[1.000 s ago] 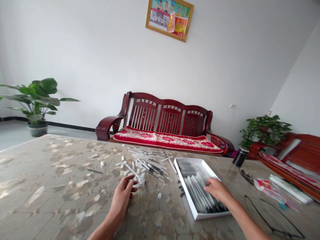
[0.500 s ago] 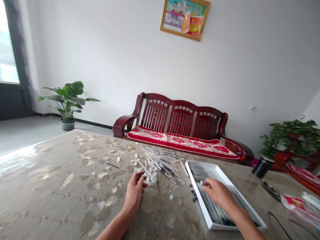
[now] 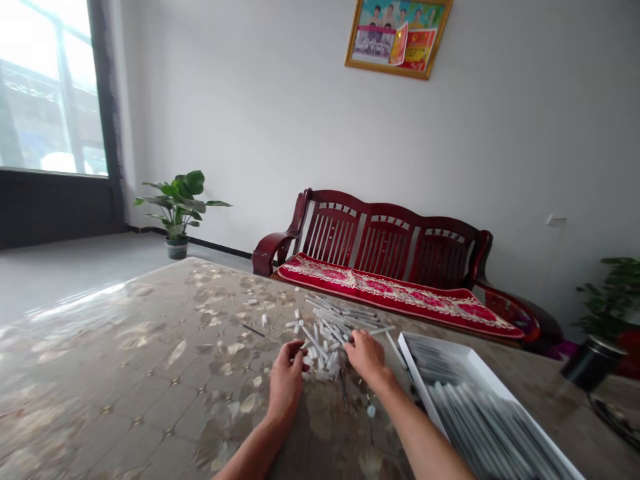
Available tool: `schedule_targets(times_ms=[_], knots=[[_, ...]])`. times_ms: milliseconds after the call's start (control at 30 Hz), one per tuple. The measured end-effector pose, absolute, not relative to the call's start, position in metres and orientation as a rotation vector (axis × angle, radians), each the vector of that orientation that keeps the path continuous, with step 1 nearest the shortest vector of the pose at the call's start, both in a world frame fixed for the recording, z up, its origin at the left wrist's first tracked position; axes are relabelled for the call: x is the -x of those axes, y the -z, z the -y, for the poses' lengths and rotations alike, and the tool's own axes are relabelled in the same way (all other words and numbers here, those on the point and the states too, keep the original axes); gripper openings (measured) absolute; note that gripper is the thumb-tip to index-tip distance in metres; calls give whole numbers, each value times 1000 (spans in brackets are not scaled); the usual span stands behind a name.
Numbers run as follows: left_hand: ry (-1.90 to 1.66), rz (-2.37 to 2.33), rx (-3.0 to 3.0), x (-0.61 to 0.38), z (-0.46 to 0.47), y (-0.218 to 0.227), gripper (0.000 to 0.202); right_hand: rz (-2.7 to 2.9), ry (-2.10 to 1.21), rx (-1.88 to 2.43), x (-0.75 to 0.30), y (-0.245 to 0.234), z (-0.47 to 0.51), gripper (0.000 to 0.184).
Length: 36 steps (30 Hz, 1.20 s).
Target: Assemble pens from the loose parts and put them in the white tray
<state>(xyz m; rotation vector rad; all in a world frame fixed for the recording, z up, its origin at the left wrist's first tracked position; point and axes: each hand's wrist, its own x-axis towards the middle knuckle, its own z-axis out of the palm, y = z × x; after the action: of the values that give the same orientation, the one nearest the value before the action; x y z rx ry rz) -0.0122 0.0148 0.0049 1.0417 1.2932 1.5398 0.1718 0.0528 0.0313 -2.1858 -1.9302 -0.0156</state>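
A loose heap of short white plastic pieces [image 3: 323,357] lies on the table, with slim grey-white tubes like pen barrels [image 3: 345,313] behind it. My left hand [image 3: 289,377] rests at the heap's left side, its fingers loosely curved and apart, with nothing visible in them. At the heap's right side, my right hand [image 3: 367,357] has its fingertips pressed together by the tubes. Whatever they pinch is hidden. To the right, a white open box [image 3: 487,370] contains many grey, translucent pen-like sticks [image 3: 480,420] in rows.
A patterned tabletop [image 3: 150,360] spreads to the left, with a thin dark stick [image 3: 253,329] on it. One small pale round piece [image 3: 371,411] lies near my right forearm. A black cylinder [image 3: 593,363] stands beyond the box. Behind the table is a wooden bench [image 3: 390,247].
My right hand has moved left from over the box to the heap. My left hand stays beside the white pieces. The view has turned left.
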Motion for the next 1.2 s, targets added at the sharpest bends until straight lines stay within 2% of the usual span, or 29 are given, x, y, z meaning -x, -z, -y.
schedule_targets(times_ms=[167, 333, 500, 633, 700, 900, 1200], knots=[[-1535, -1275, -1080, 7, -14, -1, 39, 1916, 21, 2171, -170, -24, -58, 12], [-1460, -1223, -1094, 4, -14, 2, 38, 1834, -84, 2101, -178, -22, -42, 17], [-1325, -1103, -1140, 0, -14, 1, 44, 1887, -310, 1836, -163, -16, -10, 18], [-1356, -1046, -1154, -3, -13, 0, 38, 1917, -444, 1543, -156, -17, 8, 15], [-1407, -1089, -1188, -1, -12, 0, 36, 1909, -370, 1637, -168, -21, 10, 15], [-1353, -1450, -1551, 12, -10, -2, 30, 1824, 158, 2327, -223, -28, 6, 16], [-1006, -1690, -1909, 15, -6, -4, 30, 1976, 153, 2441, -229, -27, 9, 20]])
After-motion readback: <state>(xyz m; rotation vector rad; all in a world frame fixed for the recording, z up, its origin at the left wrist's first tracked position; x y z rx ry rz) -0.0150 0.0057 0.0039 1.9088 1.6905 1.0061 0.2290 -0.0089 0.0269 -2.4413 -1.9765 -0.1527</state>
